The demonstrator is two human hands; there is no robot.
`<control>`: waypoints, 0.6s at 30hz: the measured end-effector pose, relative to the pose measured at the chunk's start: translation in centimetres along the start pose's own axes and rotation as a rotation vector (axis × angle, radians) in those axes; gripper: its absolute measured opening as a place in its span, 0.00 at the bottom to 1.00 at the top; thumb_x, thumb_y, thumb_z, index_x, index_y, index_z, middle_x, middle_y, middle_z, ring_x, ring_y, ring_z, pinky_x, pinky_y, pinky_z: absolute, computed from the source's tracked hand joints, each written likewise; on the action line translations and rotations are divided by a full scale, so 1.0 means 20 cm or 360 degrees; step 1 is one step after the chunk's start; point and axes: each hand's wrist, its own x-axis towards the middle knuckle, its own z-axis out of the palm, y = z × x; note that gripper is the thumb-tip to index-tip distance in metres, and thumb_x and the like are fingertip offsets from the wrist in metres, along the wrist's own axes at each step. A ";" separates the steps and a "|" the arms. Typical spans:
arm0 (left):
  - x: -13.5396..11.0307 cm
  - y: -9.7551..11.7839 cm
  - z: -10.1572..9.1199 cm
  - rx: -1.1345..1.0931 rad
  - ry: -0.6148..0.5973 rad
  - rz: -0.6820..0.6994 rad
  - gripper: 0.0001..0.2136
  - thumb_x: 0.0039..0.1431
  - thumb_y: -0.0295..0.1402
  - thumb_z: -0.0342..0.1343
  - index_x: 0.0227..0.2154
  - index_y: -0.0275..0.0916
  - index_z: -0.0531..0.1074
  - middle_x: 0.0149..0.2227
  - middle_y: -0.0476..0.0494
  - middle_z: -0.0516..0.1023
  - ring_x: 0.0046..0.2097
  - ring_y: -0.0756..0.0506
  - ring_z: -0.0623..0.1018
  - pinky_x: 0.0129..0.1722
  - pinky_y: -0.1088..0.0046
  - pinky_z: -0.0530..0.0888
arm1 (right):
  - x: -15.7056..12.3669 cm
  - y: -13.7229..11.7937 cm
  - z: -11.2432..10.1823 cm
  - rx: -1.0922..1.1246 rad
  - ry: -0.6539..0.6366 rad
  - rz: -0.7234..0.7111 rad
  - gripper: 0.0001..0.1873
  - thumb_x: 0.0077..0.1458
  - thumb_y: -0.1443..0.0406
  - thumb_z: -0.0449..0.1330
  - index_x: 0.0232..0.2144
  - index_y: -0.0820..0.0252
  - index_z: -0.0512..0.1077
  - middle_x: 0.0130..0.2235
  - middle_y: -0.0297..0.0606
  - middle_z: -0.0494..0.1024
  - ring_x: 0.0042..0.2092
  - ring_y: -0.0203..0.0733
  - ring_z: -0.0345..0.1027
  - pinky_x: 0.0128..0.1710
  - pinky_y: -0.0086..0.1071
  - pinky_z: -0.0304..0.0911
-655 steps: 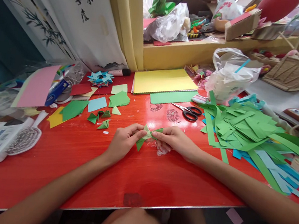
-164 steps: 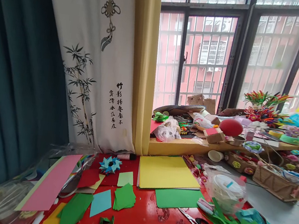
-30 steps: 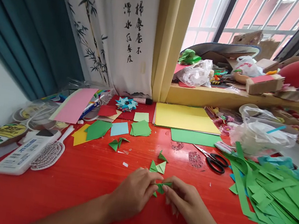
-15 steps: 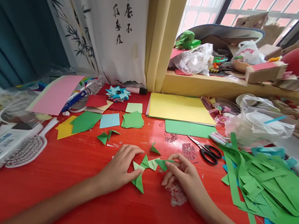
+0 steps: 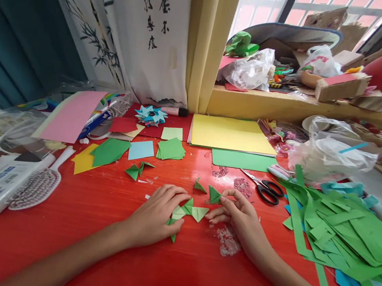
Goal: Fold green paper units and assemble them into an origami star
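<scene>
Under the fingers and thumb of my left hand is a chain of joined origami pieces in light and dark green, held near the tabletop and partly covered by the hand. Pinched between the thumb and fingers of my right hand is a single dark green folded paper piece, just above and apart from the chain's right end. Another loose green folded piece lies behind the chain. Farther left, more green folded pieces rest on the red table.
Black-handled scissors lie beyond my right hand. A heap of green paper strips covers the right side. Behind are green paper squares, a yellow paper stack and a blue origami ring. A hairbrush lies left.
My right hand has lifted the dark green piece slightly up and away from the chain, turning it. My left fingers have closed further over the chain, and its right piece has turned.
</scene>
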 end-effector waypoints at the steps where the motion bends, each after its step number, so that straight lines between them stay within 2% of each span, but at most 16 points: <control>1: 0.00 0.00 0.00 -0.0006 -0.0002 -0.0018 0.20 0.53 0.29 0.46 0.51 0.42 0.58 0.46 0.43 0.64 0.48 0.44 0.61 0.49 0.64 0.61 | 0.00 0.00 0.00 0.0006 0.0028 -0.0001 0.13 0.53 0.57 0.54 0.33 0.58 0.56 0.26 0.34 0.74 0.29 0.38 0.72 0.29 0.30 0.67; 4: 0.00 0.00 0.00 -0.0029 -0.0003 -0.0106 0.26 0.52 0.27 0.45 0.55 0.40 0.52 0.37 0.45 0.65 0.41 0.45 0.62 0.45 0.65 0.64 | -0.01 -0.01 0.01 0.0013 0.0059 0.0014 0.14 0.50 0.57 0.56 0.33 0.58 0.57 0.28 0.35 0.74 0.31 0.39 0.73 0.33 0.31 0.67; 6: 0.00 0.00 -0.01 -0.0030 -0.0013 -0.0131 0.27 0.50 0.27 0.46 0.55 0.40 0.53 0.34 0.46 0.64 0.39 0.46 0.61 0.44 0.65 0.64 | -0.01 -0.01 0.01 -0.0005 0.0044 0.0028 0.14 0.50 0.58 0.57 0.34 0.59 0.58 0.27 0.35 0.74 0.32 0.40 0.73 0.35 0.32 0.68; 11: 0.00 0.00 -0.02 -0.0111 0.0016 -0.0197 0.14 0.50 0.27 0.48 0.41 0.41 0.65 0.34 0.47 0.63 0.39 0.46 0.62 0.41 0.68 0.63 | -0.01 0.00 0.00 -0.0022 0.0045 -0.0016 0.15 0.52 0.58 0.55 0.40 0.59 0.61 0.29 0.38 0.76 0.33 0.40 0.73 0.37 0.33 0.68; 15: 0.00 -0.01 -0.01 -0.0416 0.0107 -0.0353 0.05 0.50 0.30 0.49 0.33 0.39 0.63 0.32 0.49 0.64 0.34 0.49 0.64 0.35 0.72 0.64 | -0.01 0.00 -0.01 -0.0050 0.0048 -0.0042 0.19 0.53 0.57 0.53 0.45 0.60 0.63 0.28 0.39 0.77 0.32 0.40 0.73 0.36 0.34 0.67; 18: 0.01 -0.02 0.00 -0.0795 0.0140 -0.0443 0.04 0.53 0.32 0.49 0.31 0.39 0.61 0.31 0.50 0.66 0.30 0.52 0.65 0.30 0.75 0.64 | -0.01 0.01 -0.01 -0.0042 0.0052 -0.0042 0.18 0.53 0.58 0.53 0.44 0.62 0.64 0.29 0.40 0.76 0.33 0.40 0.73 0.37 0.34 0.67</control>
